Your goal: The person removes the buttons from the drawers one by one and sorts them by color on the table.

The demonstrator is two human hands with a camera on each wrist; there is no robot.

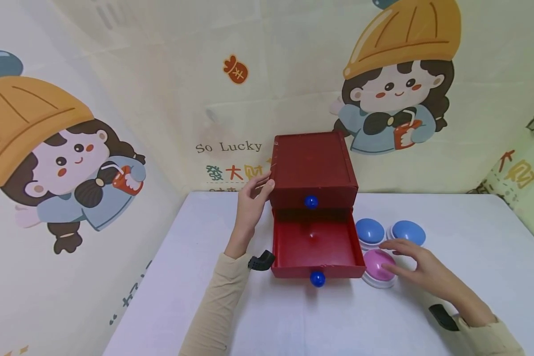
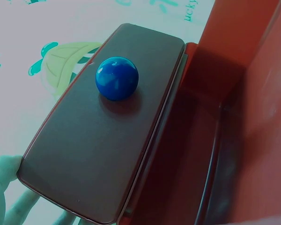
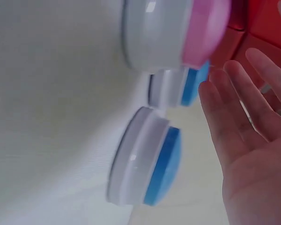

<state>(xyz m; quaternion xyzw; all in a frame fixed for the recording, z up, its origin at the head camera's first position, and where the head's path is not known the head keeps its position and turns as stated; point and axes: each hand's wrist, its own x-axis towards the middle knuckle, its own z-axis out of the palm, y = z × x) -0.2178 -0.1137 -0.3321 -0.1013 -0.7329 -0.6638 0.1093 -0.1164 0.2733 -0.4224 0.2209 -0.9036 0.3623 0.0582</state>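
With the open left hand (image 1: 252,205) laid flat against the small red two-drawer cabinet (image 1: 313,170) and the open right hand (image 1: 416,264) spread over the pink dome-shaped push button (image 1: 377,267) beside the pulled-out lower drawer (image 1: 316,247) on the white surface (image 1: 196,287), the button may be knocked away by a careless sweep.

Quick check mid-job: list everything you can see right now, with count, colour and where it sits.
drawer box: 1, red, centre of the table, against the backdrop.
lower drawer: 1, red, pulled out towards the person, nothing visible inside.
knobs: 2, blue, one on each drawer front.
blue dome buttons: 2, blue on white bases, right of the open drawer.
pink dome button: 1, pink on a white base, in front of the blue ones.
table: 1, white.
backdrop: cream cloth with cartoon girls.
left hand: straight fingers against the box's left side.
right hand: open, fingers spread over the pink button.
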